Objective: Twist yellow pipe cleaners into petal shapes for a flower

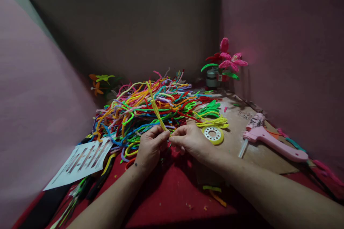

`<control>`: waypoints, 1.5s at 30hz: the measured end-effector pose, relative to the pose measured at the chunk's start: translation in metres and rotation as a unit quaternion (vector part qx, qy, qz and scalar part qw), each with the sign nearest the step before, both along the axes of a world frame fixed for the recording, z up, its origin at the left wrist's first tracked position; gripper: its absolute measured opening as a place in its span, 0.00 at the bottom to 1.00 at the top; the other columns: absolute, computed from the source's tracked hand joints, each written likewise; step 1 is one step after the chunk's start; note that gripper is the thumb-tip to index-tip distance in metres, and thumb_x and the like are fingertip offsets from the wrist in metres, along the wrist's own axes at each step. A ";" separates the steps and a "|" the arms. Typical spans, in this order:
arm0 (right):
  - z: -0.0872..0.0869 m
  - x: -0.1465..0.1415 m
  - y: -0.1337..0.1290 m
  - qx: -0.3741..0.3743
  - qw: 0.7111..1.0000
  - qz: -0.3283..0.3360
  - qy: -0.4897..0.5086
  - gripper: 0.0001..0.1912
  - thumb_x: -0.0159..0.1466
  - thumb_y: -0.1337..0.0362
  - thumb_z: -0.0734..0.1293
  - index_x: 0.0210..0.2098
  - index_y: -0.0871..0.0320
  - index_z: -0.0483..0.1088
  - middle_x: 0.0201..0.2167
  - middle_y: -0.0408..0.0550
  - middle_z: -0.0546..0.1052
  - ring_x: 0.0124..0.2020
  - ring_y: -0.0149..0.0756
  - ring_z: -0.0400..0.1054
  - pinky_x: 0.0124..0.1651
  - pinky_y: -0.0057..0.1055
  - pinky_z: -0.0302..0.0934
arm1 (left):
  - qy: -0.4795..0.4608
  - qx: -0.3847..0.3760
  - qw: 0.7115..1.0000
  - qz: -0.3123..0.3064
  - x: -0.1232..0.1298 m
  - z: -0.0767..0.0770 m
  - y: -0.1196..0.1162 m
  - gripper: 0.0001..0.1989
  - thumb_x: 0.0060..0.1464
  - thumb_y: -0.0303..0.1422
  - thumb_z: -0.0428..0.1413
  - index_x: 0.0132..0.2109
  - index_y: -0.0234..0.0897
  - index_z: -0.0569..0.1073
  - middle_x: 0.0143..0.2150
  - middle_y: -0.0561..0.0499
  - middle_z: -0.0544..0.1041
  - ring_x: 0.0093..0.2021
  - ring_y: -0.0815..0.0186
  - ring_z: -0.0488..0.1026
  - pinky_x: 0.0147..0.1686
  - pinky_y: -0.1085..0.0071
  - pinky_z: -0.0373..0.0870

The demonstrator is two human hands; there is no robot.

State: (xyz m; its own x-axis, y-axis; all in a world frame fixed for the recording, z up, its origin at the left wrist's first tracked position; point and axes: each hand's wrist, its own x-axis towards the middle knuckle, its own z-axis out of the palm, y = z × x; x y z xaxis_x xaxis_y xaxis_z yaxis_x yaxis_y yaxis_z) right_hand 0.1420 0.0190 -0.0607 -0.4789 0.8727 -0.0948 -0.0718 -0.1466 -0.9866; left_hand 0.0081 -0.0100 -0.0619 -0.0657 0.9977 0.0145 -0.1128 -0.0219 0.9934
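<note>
- From my distant seat I see two bare hands meeting low over a red cloth [166, 193], in front of a tangled heap of fuzzy coloured stems [139, 109].
- The left hand [153, 143] has thumb and forefinger pinched together on the lower end of some yellow stems [157, 109], which slant up and leftward in front of the heap.
- The right hand [191, 141] touches in at that same lower end, thumb and forefinger nearly together; its grip is hidden, so I cannot tell whether it has hold of the stems.
- To work this well, I would keep the left pinch firm and close to the end, the strands lined up, and use light fingertip pressure on the right, since the fuzz probably flattens easily.
- At the back right stands a grey-green jar [212, 77]; pink flowers [232, 61] with green leaves rise beside and above it, though I cannot tell if they stand in it.
- On a brown board [231, 164] to the right are a yellow-rimmed tape roll [220, 136] and a pink glue gun [271, 142].
</note>
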 end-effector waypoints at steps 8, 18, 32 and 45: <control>-0.009 0.000 -0.006 0.220 0.966 -0.071 -0.120 0.10 0.54 0.66 0.62 0.17 0.60 0.64 0.16 0.42 0.68 0.18 0.26 0.59 0.22 0.23 0.51 | -0.018 -0.015 1.000 0.001 0.004 0.008 -0.002 0.10 0.42 0.35 0.60 0.28 0.33 0.69 0.15 0.59 0.63 0.12 0.78 0.56 0.12 0.80 0.52; -0.002 -0.001 -0.015 0.302 0.934 -0.098 -0.164 0.11 0.56 0.68 0.60 0.18 0.59 0.63 0.17 0.43 0.66 0.20 0.27 0.57 0.24 0.25 0.48 | -0.084 -0.022 0.996 0.001 0.005 0.011 -0.004 0.11 0.43 0.35 0.60 0.28 0.33 0.66 0.16 0.59 0.64 0.12 0.78 0.58 0.11 0.81 0.56; 0.006 -0.002 -0.015 0.040 0.999 -0.032 0.003 0.11 0.52 0.60 0.65 0.19 0.60 0.62 0.14 0.39 0.66 0.14 0.23 0.54 0.18 0.23 0.46 | -0.132 0.027 0.991 0.006 -0.001 0.018 0.000 0.09 0.43 0.32 0.59 0.28 0.34 0.66 0.17 0.59 0.63 0.13 0.78 0.57 0.12 0.80 0.54; 0.010 0.009 -0.002 0.018 0.998 -0.030 0.055 0.10 0.45 0.64 0.70 0.17 0.63 0.67 0.10 0.37 0.62 0.13 0.21 0.51 0.17 0.24 0.40 | -0.083 -0.038 0.994 -0.054 0.005 0.016 -0.003 0.10 0.42 0.33 0.61 0.31 0.33 0.69 0.17 0.60 0.60 0.13 0.81 0.52 0.13 0.81 0.46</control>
State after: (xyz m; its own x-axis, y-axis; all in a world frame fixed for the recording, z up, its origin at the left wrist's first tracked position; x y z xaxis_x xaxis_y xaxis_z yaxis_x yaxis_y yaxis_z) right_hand 0.1508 0.0174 -0.0505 -0.4310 0.9023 -0.0129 -0.1886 -0.1041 -0.9765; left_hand 0.0136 -0.0133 -0.0461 0.0474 0.9969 -0.0635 -0.2720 0.0741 0.9594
